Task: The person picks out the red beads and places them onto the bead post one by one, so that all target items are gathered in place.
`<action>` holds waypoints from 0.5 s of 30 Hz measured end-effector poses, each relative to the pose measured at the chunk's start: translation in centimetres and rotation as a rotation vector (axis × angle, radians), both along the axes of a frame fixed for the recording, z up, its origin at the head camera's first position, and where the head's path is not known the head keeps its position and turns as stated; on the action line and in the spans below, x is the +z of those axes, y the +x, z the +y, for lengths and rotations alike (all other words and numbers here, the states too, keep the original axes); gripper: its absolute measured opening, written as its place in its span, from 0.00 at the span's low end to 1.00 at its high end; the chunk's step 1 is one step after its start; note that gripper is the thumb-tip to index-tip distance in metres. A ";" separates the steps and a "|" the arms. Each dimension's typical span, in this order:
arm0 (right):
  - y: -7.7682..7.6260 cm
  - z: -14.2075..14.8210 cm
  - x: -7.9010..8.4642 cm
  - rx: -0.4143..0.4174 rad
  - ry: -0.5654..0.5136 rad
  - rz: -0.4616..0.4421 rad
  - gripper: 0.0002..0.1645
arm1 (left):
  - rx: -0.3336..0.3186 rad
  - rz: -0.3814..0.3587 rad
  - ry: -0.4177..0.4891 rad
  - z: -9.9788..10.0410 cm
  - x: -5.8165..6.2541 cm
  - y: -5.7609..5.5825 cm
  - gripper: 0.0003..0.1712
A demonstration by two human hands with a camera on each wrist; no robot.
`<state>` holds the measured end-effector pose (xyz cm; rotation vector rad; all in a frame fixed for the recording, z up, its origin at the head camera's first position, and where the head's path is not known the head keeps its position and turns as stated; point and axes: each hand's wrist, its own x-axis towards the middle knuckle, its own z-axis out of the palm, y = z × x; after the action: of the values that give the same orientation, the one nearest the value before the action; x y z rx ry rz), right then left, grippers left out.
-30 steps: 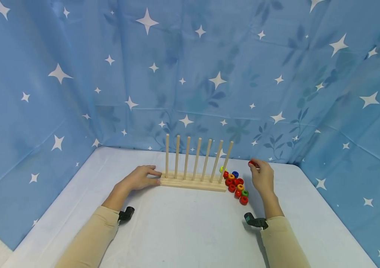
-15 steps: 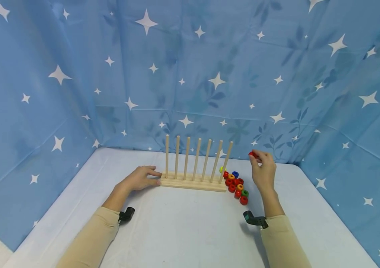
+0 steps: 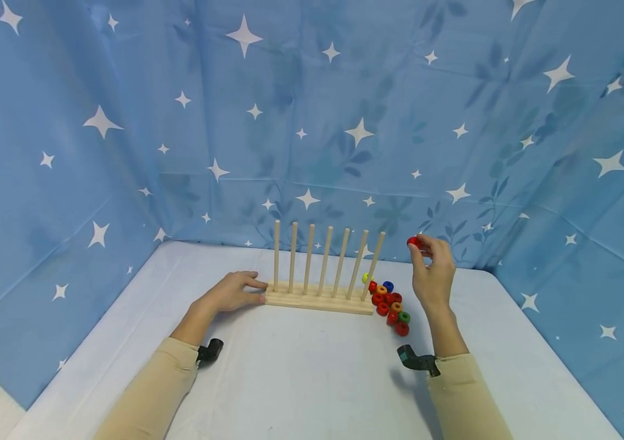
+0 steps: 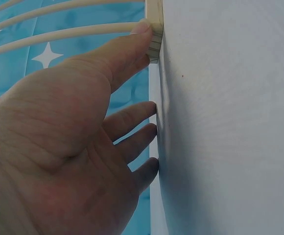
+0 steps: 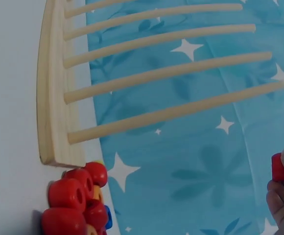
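Observation:
A wooden peg rack (image 3: 317, 300) with a row of upright dowels stands on the white table. My left hand (image 3: 230, 292) holds its left end, thumb on the near side and index finger behind; the other fingertips reach down to the cloth in the left wrist view. Raised at the right, my right hand (image 3: 434, 272) pinches a red bead (image 3: 413, 242) between thumb and fingers, at about the height of the dowel tops. In the right wrist view this hand shows only at the right edge, beyond the tip of the nearest dowel (image 5: 181, 112).
Several loose beads (image 3: 382, 309), mostly red with some orange, blue, green and yellow, lie against the rack's right end. A blue star-patterned curtain (image 3: 312, 122) hangs behind the table (image 3: 300, 379) and along its sides.
My right hand has risen from near the table's back edge, lifting the red bead. The left hand stays at the rack's end, and the rack has not moved.

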<state>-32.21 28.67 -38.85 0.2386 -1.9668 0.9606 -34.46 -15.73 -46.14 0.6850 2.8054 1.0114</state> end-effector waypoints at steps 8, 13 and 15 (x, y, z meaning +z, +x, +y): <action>0.8 -1.6 1.5 0.056 -0.001 0.081 0.17 | -0.004 0.002 -0.002 0.0 0.0 0.0 0.26; 1.1 -2.7 2.3 0.094 0.003 0.130 0.16 | -0.007 0.007 0.009 0.0 -0.1 0.0 0.26; 1.2 -3.1 2.5 0.104 0.011 0.141 0.16 | -0.005 0.004 0.014 0.0 -0.1 0.0 0.26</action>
<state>-30.99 25.53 -36.36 0.4081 -1.8456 0.9726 -34.45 -15.76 -46.28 0.6961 2.8014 1.0313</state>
